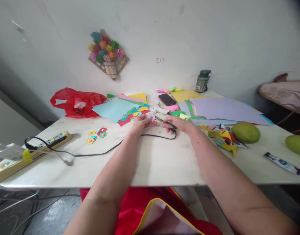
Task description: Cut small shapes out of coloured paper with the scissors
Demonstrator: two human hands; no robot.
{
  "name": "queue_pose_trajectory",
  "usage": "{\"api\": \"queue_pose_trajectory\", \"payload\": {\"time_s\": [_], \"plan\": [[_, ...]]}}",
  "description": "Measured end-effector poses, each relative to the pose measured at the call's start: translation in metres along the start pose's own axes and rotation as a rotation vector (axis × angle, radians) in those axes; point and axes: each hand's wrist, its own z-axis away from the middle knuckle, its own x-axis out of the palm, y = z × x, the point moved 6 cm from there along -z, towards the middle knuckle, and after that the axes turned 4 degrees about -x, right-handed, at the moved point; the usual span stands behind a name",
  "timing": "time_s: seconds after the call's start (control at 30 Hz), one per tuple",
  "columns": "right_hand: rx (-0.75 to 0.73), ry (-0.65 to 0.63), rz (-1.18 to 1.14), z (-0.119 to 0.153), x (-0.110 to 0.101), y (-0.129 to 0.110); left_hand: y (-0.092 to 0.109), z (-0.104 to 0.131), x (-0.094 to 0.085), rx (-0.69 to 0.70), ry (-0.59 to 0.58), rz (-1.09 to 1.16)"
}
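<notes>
A small piece of light purple paper (151, 117) is pinched in my left hand (143, 124), above the middle of the table. My right hand (176, 125) is closed round the black handles of a pair of scissors (170, 125), whose blades point left toward the paper. Just behind my left hand lie coloured paper cut-outs (132, 114) in red, yellow, green and blue. A white glue gun (159, 109) rests behind the scissors, and its black cord runs in front of both hands. Several small paper flowers (101, 132) lie to the left on the table.
Left: a red plastic bag (83, 102), blue paper (113, 109) and a power strip (49, 143). Behind: a phone (167, 99) and a bottle (202, 81). Right: purple paper (213, 109), paper scraps (222, 138), a green fruit (246, 132), another fruit (297, 144) and a tube (283, 163).
</notes>
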Motion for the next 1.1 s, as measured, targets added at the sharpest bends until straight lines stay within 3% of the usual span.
{"api": "queue_pose_trajectory", "payload": {"time_s": [1.1], "plan": [[-0.006,-0.017,-0.032,-0.0018,0.0069,0.0021,-0.0083,-0.0028,-0.0012,-0.082,-0.020,0.084]]}}
